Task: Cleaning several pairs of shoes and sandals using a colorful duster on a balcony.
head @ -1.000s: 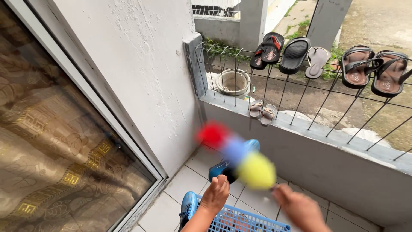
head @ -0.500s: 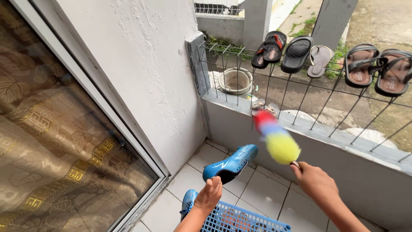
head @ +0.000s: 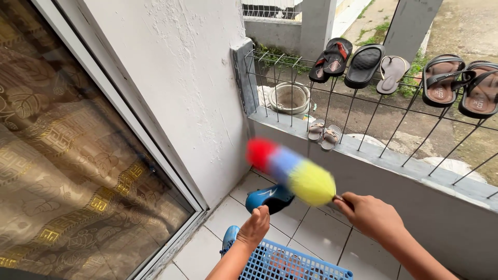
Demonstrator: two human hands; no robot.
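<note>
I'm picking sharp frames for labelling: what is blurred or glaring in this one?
Head view: the fluffy red, blue and yellow duster in the right hand is motion-smeared; the blue sports shoe held by the left hand is sharper; daylight is soft, no harsh glare; wide-angle distortion bends the grey sliding-door frame.

Left hand (head: 255, 226): bare, no glove, ring or watch visible; forearm bare as far as the near edge of view, no sleeve showing. Right hand (head: 369, 213): bare, no glove or ring visible; wrist and forearm uncovered, no sleeve, band or watch in sight.
</note>
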